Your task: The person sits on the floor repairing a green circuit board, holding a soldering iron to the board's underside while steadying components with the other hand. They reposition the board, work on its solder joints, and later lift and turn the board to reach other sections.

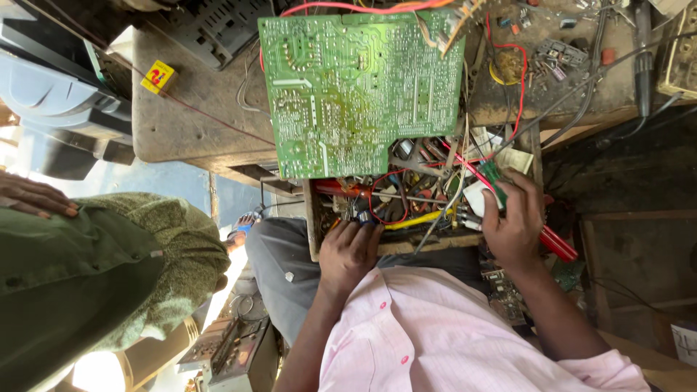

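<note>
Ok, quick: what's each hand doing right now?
Left hand: fingers curled into the parts drawer; grip cannot be told.
Right hand: closed on a small green part.

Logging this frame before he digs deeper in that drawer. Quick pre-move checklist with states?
1. Left hand free: ok, fingers lie on the drawer clutter, and it looks empty.
2. Right hand grip: ok, fingertips pinch a small green part.
3. Circuit board stable: ok, flat on the bench, solder side up, near edge overhanging the drawer.
4. Red wire clear of hands: not ok, it loops beside the left fingers.
5. Bystander's hand clear: ok, far off on a knee.
6. Board powered: cannot tell.
</note>
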